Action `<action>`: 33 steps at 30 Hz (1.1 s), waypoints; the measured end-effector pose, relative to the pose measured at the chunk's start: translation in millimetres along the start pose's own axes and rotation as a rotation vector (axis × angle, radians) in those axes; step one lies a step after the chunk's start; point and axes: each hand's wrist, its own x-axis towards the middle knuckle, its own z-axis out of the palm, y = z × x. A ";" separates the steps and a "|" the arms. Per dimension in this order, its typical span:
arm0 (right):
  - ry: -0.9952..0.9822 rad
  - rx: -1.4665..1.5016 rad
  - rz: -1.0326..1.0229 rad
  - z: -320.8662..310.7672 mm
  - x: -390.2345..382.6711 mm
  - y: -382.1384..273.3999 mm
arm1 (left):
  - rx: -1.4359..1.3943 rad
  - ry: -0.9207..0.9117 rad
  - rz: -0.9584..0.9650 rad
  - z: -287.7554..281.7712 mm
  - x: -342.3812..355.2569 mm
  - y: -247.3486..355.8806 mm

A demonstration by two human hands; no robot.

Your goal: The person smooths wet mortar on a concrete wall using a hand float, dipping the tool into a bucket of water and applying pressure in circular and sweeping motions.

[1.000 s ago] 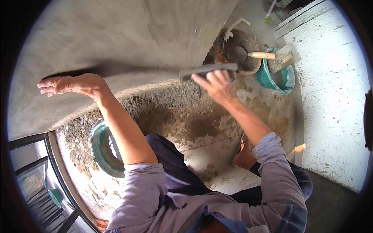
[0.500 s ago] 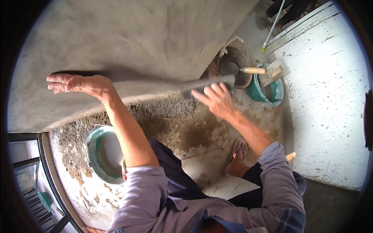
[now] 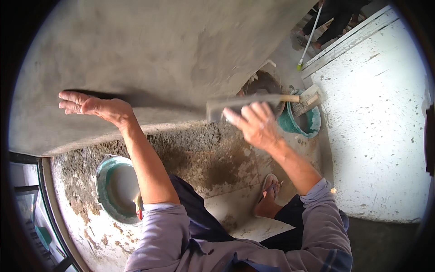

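Two hands: both are working up against the grey plastered wall (image 3: 149, 50), which is filling the upper half of the view.
Left hand (image 3: 97, 106): it is lying flat on the wall at about 9 o'clock, fingers (image 3: 70, 100) stretched straight and close together, gripping nothing.
Right hand (image 3: 256, 124): just right of centre, it is pressing on the long grey float (image 3: 235, 105), fingers spread and lying loosely over the blade rather than curled round it.
Float: it is lying level along the lower edge of the plaster, its pale wooden handle (image 3: 290, 98) pointing toward 3 o'clock.
Rough strip (image 3: 199, 154): below the float, bare gritty mortar is showing along the wall's foot.
Teal bucket (image 3: 301, 121): it is standing at 2 o'clock, just beyond the handle, with a wood-handled tool (image 3: 308, 99) resting on its rim.
Dark pan (image 3: 263, 84): it is sitting next to the bucket, behind the float.
Green basin (image 3: 115, 188): it is resting at 8 o'clock on the spattered floor, beside the left elbow.
Sandalled foot (image 3: 268, 195): it is planted at 5 o'clock.
Another person: only dark legs (image 3: 337, 18) are showing at 1 o'clock.
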 end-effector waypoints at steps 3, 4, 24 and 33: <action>0.155 0.056 0.076 -12.3 -15.2 -15.1 | 0.014 0.011 -0.005 -2.4 3.8 0.4; 0.206 0.000 0.115 -25.8 -10.8 -7.5 | 0.023 0.020 0.000 -3.4 5.9 -0.3; 0.050 -0.133 0.005 -40.0 38.8 18.1 | 0.052 0.034 0.103 -4.2 11.8 -4.7; -0.605 0.250 0.108 -59.5 -82.3 3.6 | -0.008 -0.024 0.026 9.1 -21.5 8.7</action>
